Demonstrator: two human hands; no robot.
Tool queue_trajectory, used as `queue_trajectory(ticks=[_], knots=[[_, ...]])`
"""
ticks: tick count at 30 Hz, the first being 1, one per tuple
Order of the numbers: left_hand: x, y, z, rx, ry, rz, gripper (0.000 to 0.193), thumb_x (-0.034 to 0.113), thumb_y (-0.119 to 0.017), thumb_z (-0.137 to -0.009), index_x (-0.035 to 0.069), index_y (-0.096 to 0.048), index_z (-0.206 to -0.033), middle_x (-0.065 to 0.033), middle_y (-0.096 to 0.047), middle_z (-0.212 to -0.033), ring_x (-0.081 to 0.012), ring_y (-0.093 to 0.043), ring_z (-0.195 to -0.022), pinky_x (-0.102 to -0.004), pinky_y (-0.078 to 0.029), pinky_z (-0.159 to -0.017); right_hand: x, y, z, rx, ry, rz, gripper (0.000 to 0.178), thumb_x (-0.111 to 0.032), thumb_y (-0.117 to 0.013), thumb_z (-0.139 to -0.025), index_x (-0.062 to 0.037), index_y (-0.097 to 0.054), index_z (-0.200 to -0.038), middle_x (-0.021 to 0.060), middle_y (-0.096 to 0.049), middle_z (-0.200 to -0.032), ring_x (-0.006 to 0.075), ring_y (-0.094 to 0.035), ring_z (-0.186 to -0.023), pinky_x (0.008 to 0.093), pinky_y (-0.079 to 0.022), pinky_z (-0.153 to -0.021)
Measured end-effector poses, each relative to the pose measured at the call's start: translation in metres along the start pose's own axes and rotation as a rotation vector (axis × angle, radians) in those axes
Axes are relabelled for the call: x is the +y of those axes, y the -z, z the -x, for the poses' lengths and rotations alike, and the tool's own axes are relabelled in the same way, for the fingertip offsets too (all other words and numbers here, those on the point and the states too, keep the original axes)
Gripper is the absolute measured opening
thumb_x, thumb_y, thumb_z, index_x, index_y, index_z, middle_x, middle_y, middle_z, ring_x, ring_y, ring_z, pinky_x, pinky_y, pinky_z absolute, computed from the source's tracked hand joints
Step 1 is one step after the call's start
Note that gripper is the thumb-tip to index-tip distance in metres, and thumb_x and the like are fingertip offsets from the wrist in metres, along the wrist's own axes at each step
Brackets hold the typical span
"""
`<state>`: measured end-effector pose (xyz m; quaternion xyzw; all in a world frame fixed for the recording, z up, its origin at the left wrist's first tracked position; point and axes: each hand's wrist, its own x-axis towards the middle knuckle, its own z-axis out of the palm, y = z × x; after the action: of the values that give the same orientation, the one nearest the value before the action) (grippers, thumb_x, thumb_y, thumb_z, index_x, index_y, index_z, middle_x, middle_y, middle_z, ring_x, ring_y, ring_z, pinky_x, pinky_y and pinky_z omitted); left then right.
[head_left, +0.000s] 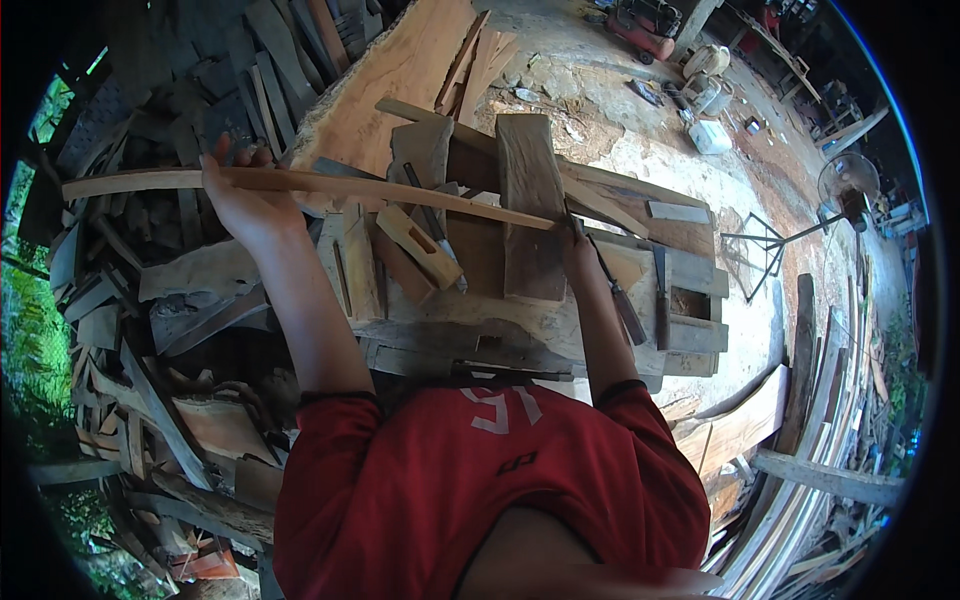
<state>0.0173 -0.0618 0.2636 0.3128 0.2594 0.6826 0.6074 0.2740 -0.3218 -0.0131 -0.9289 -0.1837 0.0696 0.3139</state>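
A long, thin, slightly curved wooden strip (400, 190) runs level across the workbench (520, 325). My left hand (245, 195) is closed around it some way in from its left end, fingertips showing above its far edge. At the strip's right end my right hand (580, 255) is closed on it; its fingers are mostly hidden. Under that end lies a thick, upright-lying wooden board (533, 200). Between my hands, a pale slotted wooden block like a hand plane (420, 248) and a slim dark tool (428, 205) rest on the bench. Beside my right forearm is a dark-handled tool (628, 315).
Scrap wood (200, 300) is heaped along the left. A broad slab with a rough bark edge (385, 85) leans beyond the bench. To the right stand a fan (850, 185) and a metal stand (770, 245); long planks (830, 400) lie nearer. A red compressor (640, 35) sits far back.
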Motion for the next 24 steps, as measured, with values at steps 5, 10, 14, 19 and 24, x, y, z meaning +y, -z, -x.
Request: queue_trajectory(ticks=[5,10,14,19,24], knots=[[0.000,0.024,-0.014,-0.220,-0.004,0.221,0.037,0.048,-0.044,-0.084,0.012,-0.047,-0.074,0.0014,-0.034,-0.057,-0.0127,-0.033,-0.052,-0.0324,-0.029,-0.059,0.000,-0.001,0.001,-0.009,0.045,-0.024,0.043,-0.037,-0.040,-0.089,-0.0104,-0.048,-0.123,0.0258,-0.057,-0.079,0.0400,-0.057,-0.076,0.0460,-0.044,-0.064],[0.010,0.006,0.002,-0.447,-0.029,0.375,0.037,0.043,-0.048,-0.084,0.016,-0.038,-0.061,0.0047,-0.025,-0.046,-0.0096,-0.024,-0.042,-0.0279,-0.022,-0.052,0.007,-0.002,0.001,0.070,-0.001,-0.080,0.040,-0.032,-0.043,-0.089,-0.0072,-0.050,-0.120,0.0250,-0.059,-0.084,0.0391,-0.058,-0.079,0.0436,-0.045,-0.067],[0.013,0.003,0.007,-0.668,0.045,0.418,0.035,0.038,-0.050,-0.085,0.015,-0.037,-0.062,0.0048,-0.026,-0.045,-0.0085,-0.025,-0.040,-0.0257,-0.022,-0.050,0.001,0.003,-0.005,0.168,0.010,-0.291,0.041,-0.033,-0.041,-0.090,-0.0017,-0.052,-0.113,0.0269,-0.059,-0.088,0.0399,-0.058,-0.087,0.0423,-0.045,-0.071],[0.012,0.013,0.015,-0.730,0.155,0.481,0.033,0.037,-0.050,-0.085,0.015,-0.038,-0.065,0.0047,-0.028,-0.046,-0.0080,-0.026,-0.040,-0.0257,-0.023,-0.049,-0.017,0.015,-0.005,0.236,0.032,-0.326,0.044,-0.035,-0.042,-0.089,0.0036,-0.056,-0.105,0.0281,-0.059,-0.081,0.0402,-0.058,-0.086,0.0424,-0.045,-0.069],[0.006,0.022,0.026,-0.748,0.115,0.483,0.031,0.035,-0.049,-0.086,0.015,-0.039,-0.065,0.0057,-0.028,-0.046,-0.0075,-0.025,-0.039,-0.0256,-0.023,-0.049,-0.007,-0.020,-0.001,-0.043,-0.021,-0.325,0.037,-0.031,-0.046,-0.089,-0.0082,-0.054,-0.116,0.0246,-0.057,-0.100,0.0384,-0.053,-0.098,0.0402,-0.044,-0.079]])
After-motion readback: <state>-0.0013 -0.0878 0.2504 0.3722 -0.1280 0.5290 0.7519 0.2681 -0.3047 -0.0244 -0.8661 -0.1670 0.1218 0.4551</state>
